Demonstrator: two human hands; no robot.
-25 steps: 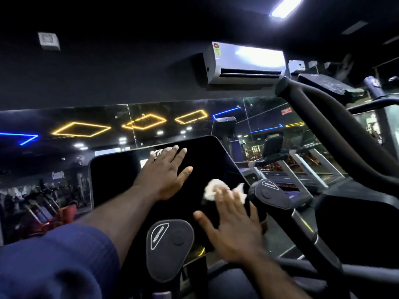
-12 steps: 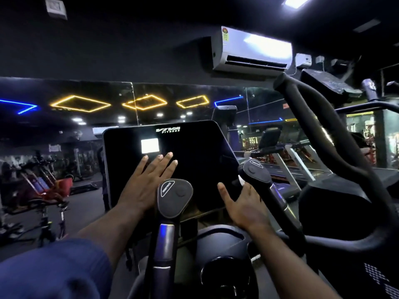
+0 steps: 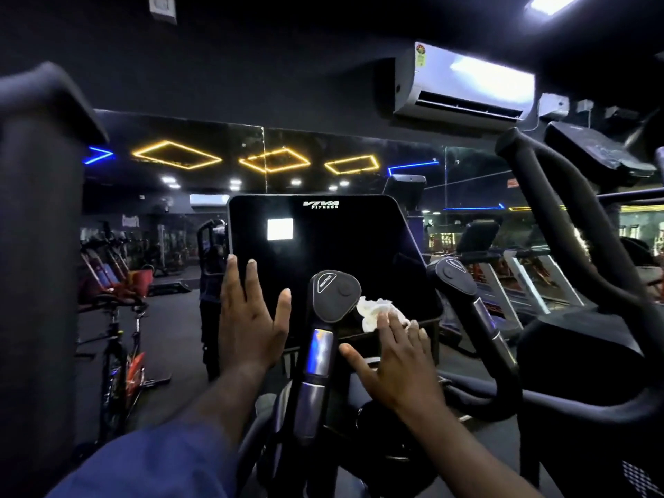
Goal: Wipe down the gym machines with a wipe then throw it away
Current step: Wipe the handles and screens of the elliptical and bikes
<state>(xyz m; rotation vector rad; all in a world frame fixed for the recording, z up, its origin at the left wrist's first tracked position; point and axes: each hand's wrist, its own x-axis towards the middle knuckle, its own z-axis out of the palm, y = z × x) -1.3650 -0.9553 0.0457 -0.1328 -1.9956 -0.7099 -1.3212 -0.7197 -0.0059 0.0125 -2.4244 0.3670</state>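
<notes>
The machine's black console screen [image 3: 345, 246] stands in front of me, tilted back, with a small lit square near its top. My left hand [image 3: 248, 318] lies flat against the screen's lower left part, fingers straight. A crumpled white wipe [image 3: 373, 310] sits at the screen's lower right edge. My right hand [image 3: 395, 361] presses the wipe onto the console with straight fingers, thumb spread to the left. A black handlebar grip [image 3: 334, 300] rises between my two hands and hides part of the wipe.
A second grip [image 3: 454, 274] stands just right of the console. Curved black arm bars [image 3: 575, 246] of the machine sweep across the right side. A dark padded post [image 3: 39, 246] fills the left edge. Exercise bikes [image 3: 115, 282] stand at the left, treadmills [image 3: 531, 278] at the right. A mirror covers the wall ahead.
My right hand has moved up and left from behind the right grip, and the wipe shows again under its fingers. My left hand slid left on the screen. The view has dropped lower.
</notes>
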